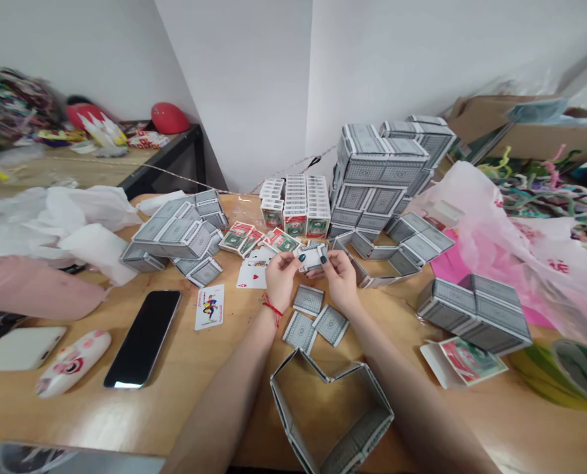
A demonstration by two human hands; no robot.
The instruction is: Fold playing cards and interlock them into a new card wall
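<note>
Currently, the left hand [279,276] and right hand [340,280] pinch a small card stack [311,257] by its ends, just above the table [189,368], beyond three loose cards [309,299]. Keep edges squared; a light grip should prevent bending.

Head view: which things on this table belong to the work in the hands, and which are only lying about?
In the work: left hand and right hand, both holding the card bundle; loose cards beneath them; heart-shaped card frame; boxed decks; card-built blocks.
Lying about: black phone; white device; white plastic bags; pink bag.
</note>
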